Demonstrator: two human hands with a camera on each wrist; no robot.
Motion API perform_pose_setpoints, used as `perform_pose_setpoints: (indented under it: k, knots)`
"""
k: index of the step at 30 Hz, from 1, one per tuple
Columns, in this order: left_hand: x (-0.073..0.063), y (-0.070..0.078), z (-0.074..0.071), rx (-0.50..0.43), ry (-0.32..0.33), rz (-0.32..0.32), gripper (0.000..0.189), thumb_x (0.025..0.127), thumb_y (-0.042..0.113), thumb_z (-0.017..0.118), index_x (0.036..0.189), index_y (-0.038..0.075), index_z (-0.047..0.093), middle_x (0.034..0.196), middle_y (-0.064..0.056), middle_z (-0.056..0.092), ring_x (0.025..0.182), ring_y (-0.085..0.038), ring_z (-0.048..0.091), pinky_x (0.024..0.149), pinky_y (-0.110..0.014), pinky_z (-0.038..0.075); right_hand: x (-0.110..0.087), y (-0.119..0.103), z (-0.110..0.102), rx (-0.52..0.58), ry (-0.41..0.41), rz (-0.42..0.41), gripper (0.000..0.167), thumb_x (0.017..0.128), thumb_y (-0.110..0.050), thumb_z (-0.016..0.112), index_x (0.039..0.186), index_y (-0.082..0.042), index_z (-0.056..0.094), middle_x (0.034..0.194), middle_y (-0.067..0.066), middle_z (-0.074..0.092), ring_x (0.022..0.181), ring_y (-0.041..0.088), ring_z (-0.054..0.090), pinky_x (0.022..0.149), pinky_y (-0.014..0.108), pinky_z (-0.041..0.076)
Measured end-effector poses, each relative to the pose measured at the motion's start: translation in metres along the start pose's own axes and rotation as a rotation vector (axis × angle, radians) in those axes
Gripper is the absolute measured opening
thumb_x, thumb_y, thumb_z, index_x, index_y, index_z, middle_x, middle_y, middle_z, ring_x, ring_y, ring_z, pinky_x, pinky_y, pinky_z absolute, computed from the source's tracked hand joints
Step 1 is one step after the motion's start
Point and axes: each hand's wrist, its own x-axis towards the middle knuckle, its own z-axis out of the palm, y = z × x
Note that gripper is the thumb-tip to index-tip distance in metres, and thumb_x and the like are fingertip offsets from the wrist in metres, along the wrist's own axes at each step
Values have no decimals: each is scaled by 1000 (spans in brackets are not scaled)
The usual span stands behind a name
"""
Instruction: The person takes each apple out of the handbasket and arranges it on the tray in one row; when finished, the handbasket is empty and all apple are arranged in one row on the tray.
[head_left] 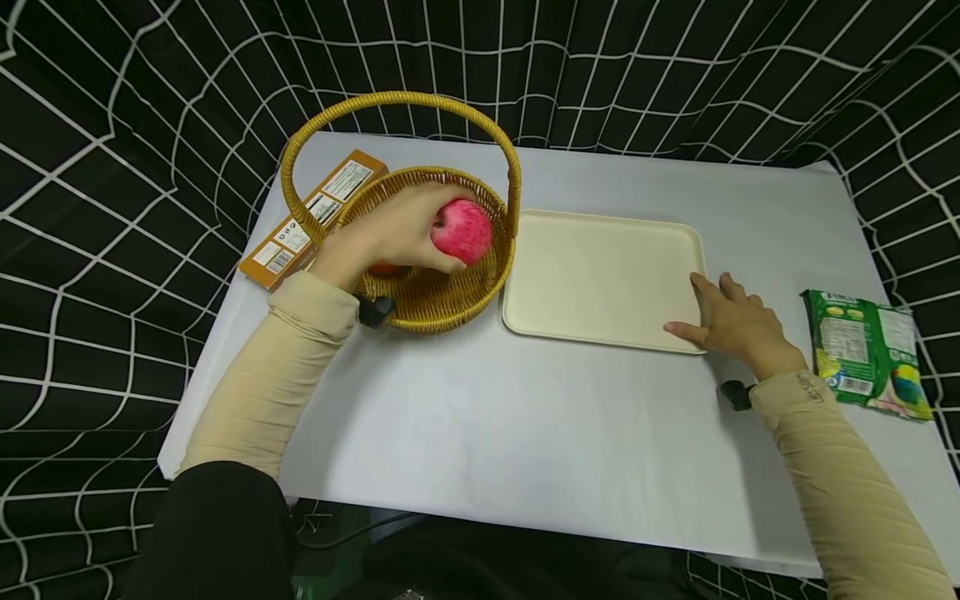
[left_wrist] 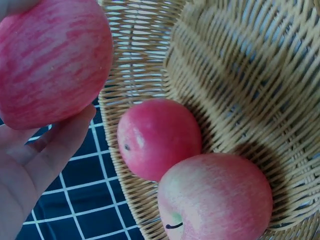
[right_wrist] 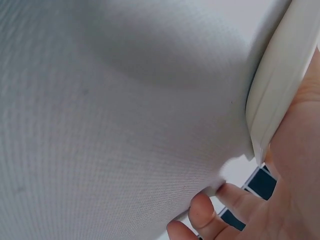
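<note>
My left hand (head_left: 405,229) grips a pink-red apple (head_left: 467,232) over the wicker basket (head_left: 438,321), beneath its tall arched handle. Two more apples lie against the basket's wall in the left wrist view: a smaller red one (left_wrist: 160,140) and a larger, paler one (left_wrist: 217,197) with a dark stem. The head view shows only a sliver of red under the left hand. At the right end of a cream rectangular tray (head_left: 600,275), my right hand (head_left: 738,325) rests with fingers spread. Its thumb and forefinger reach over the tray's rim.
An orange-brown box (head_left: 348,179) with white labels lies behind the basket at the left. Over at the right edge of the white table (head_left: 525,417) is a green snack packet (head_left: 862,354). Black netting with a white grid surrounds the table.
</note>
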Motion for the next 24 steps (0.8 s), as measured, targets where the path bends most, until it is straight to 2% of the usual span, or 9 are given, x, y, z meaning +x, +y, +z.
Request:
perform_pose_setpoints:
  k: [6,13,19,24]
  knots:
    - [-14,9,4,-94,57,21,88,77,36,86,152,14,46,146,-10,55,133,-26,53,111,-46,50,1,1,1,5,-5,-6,120,86,-83,53,166,-7,5,161,47,7,127,80,32,98,87,34]
    - [-25,30,14,-201,96,15,89,76,33,86,153,18,44,150,-5,53,136,-27,51,110,-52,51,0,1,1,14,4,-13,119,87,-83,53,166,-8,4,161,47,6,127,80,32,98,87,34]
    - [-24,53,29,-284,133,77,86,75,30,86,150,16,46,147,-2,56,131,-21,55,109,-43,53,-3,0,1,24,8,-11,119,87,-82,52,166,-8,4,162,46,5,130,79,30,100,86,32]
    - [-18,74,46,-360,163,94,85,76,27,86,149,12,45,145,-4,58,131,-22,56,108,-40,54,-3,-1,-1,30,4,-17,118,88,-81,53,166,-8,4,162,46,5,129,79,31,100,86,33]
